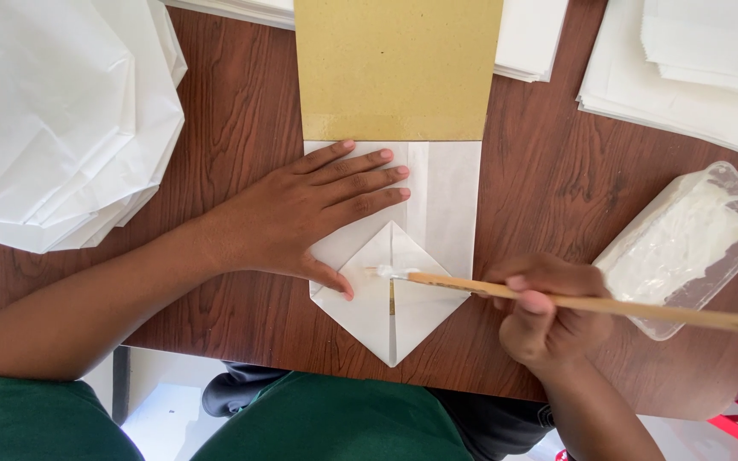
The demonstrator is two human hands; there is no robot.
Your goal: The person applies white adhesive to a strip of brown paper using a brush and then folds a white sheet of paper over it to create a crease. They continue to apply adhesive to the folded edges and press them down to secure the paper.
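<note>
Hands: left hand (301,213) flat, fingers spread, pressing white paper bag (437,196) on counter (232,102); right hand (548,312) gripping wooden stick (625,306) w/ paste tip on fold.

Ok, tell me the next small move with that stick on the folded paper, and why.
Probably draw the wooden stick along the folded flap of the white paper bag, spreading the white paste. The right hand holds the stick with its paste-loaded tip resting near the flap's centre seam, and the left hand lies flat on the bag, pinning it to the wooden table.
</note>
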